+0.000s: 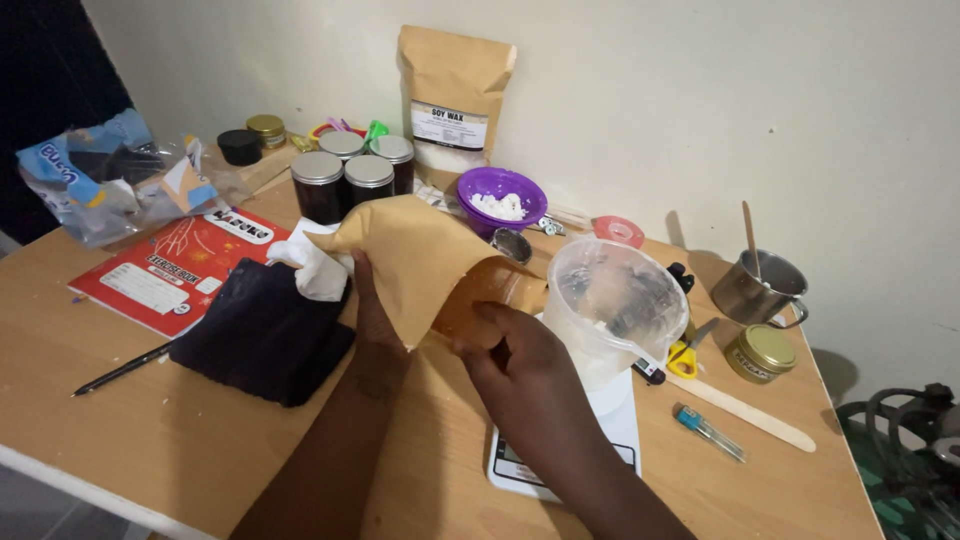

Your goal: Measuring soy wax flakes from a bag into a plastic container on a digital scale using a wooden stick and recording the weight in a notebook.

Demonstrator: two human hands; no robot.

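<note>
While tipped by both hands, left hand (372, 305) and right hand (510, 345) fingers clamped around brown paper pouch (410, 255) over clear plastic jug (612, 300) on white scale (600, 430): risks spilling past rim onto bench (200, 440).

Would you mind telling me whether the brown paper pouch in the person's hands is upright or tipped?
Tipped. Both hands, left hand and right hand, hold the brown paper pouch on its side, its mouth toward the clear plastic jug.

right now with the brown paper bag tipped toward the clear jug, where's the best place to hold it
Hold the brown paper bag much as now: left hand under its raised rear end, right hand cupping the lower neck from the near side. It lies tilted, mouth toward the clear jug, so a grip near the mouth probably steers the pour.
</note>
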